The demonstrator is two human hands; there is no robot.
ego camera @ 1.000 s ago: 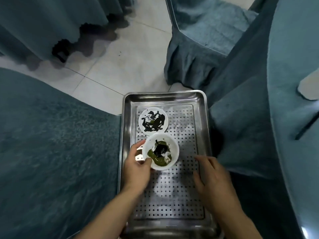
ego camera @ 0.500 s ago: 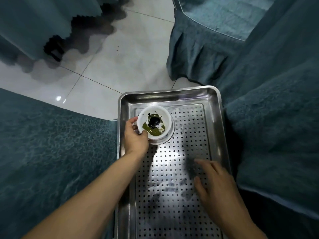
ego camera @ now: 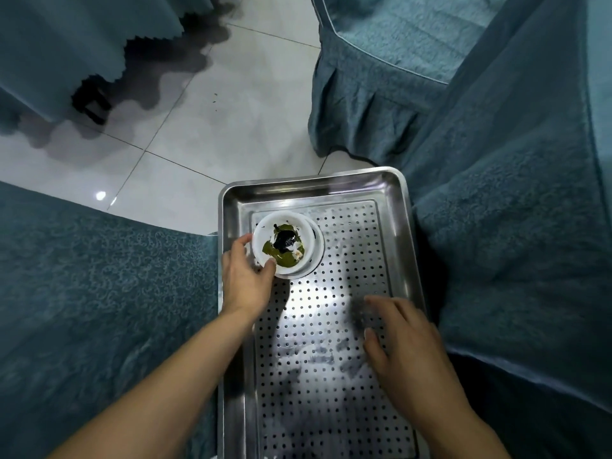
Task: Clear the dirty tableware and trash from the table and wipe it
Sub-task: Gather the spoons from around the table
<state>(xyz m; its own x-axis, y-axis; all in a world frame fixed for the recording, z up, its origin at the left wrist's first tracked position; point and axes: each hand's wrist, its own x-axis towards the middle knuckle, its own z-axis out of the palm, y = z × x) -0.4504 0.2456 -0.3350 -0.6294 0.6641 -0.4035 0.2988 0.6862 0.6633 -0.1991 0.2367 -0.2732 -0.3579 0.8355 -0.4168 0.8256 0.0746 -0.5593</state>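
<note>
A perforated steel tray (ego camera: 394, 207) lies between blue-covered furniture. In its far left corner a white bowl (ego camera: 261, 250) with green and black food remains sits on a white saucer (ego camera: 316, 256). My left hand (ego camera: 246, 279) grips the bowl's near left rim, thumb on the rim and fingers behind it. My right hand (ego camera: 405, 339) hovers over the tray's near right part with fingers spread and relaxed, holding nothing. Most of the saucer is hidden under the bowl.
Blue textured cloth (ego camera: 99, 293) covers the surface left of the tray and drapes (ego camera: 516, 226) at the right. A covered chair (ego camera: 374, 71) stands beyond the tray. White tiled floor (ego camera: 215, 127) shows at the far left.
My left hand carried the bowl from the tray's middle to the far left corner and set it on the saucer. The right hand stayed over the tray's right side.
</note>
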